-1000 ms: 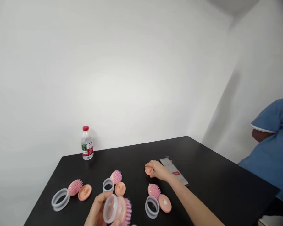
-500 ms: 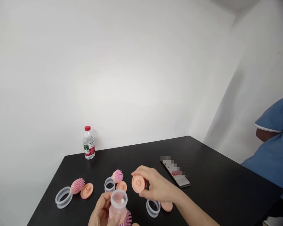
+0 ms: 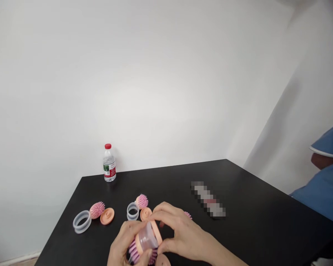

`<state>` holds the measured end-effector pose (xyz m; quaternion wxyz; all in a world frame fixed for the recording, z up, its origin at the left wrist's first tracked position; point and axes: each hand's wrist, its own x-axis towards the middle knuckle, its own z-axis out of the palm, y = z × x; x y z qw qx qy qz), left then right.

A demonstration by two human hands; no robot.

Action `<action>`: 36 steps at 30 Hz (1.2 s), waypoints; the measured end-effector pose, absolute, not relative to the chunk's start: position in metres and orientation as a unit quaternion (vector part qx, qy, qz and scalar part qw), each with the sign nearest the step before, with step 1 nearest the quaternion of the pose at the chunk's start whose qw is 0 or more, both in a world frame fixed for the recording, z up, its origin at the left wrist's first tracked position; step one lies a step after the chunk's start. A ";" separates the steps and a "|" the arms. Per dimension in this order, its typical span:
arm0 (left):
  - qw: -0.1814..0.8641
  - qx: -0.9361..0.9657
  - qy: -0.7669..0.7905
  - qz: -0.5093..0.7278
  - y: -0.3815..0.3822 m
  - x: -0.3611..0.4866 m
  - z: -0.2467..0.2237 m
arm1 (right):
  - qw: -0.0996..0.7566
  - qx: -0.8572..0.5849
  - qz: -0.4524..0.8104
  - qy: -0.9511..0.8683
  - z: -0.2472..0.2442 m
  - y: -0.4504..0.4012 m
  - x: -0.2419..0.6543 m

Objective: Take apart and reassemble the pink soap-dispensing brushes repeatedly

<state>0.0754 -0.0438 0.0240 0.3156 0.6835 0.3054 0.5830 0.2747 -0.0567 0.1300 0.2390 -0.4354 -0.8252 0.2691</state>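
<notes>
Low in the middle, my left hand (image 3: 121, 244) is closed around a brush body with a translucent collar (image 3: 147, 238) and pink bristles. My right hand (image 3: 181, 232) grips a round peach cap (image 3: 156, 232) by its edge, and the cap is against the collar's open end. Whether it is fully seated I cannot tell. Just beyond my fingers lie a peach disc (image 3: 145, 213), a clear ring (image 3: 133, 211) and a pink bristle head (image 3: 142, 201). Another peach disc (image 3: 163, 260) shows partly below my hands.
A similar ring (image 3: 82, 221), bristle head (image 3: 97, 210) and disc (image 3: 107, 216) lie at the left. A water bottle (image 3: 109, 164) stands by the wall. A blurred-out flat object (image 3: 208, 199) rests on the black table (image 3: 255, 210). A person in blue (image 3: 326, 181) is at the right.
My right hand has brought the peach cap left and down onto the translucent collar. The brush body has tilted over in my left hand. The view has shifted slightly.
</notes>
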 end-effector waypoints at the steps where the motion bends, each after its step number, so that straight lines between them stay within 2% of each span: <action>1: 0.320 0.685 0.301 0.582 -0.045 0.075 0.026 | 0.245 -0.438 0.274 -0.820 0.129 -0.058 0.275; 12: 0.399 0.709 0.242 0.528 -0.041 0.067 0.035 | 0.267 -0.334 0.179 -0.886 0.116 -0.062 0.279; 17: 0.547 0.614 0.272 0.500 -0.042 0.065 0.037 | 0.306 -0.279 0.143 -0.899 0.111 -0.060 0.276; 22: 0.696 0.495 0.245 0.460 -0.049 0.067 0.046 | 0.336 -0.194 0.017 -0.922 0.121 -0.063 0.271; 26: 0.800 0.414 0.195 0.387 -0.053 0.069 0.050 | 0.321 -0.122 -0.073 -0.936 0.136 -0.065 0.268; 29: 0.796 0.431 0.172 0.390 -0.051 0.069 0.047 | 0.285 -0.158 -0.046 -0.944 0.137 -0.066 0.270; 36: 0.663 0.538 0.239 0.463 -0.040 0.064 0.032 | 0.221 -0.433 0.092 -0.869 0.106 -0.062 0.265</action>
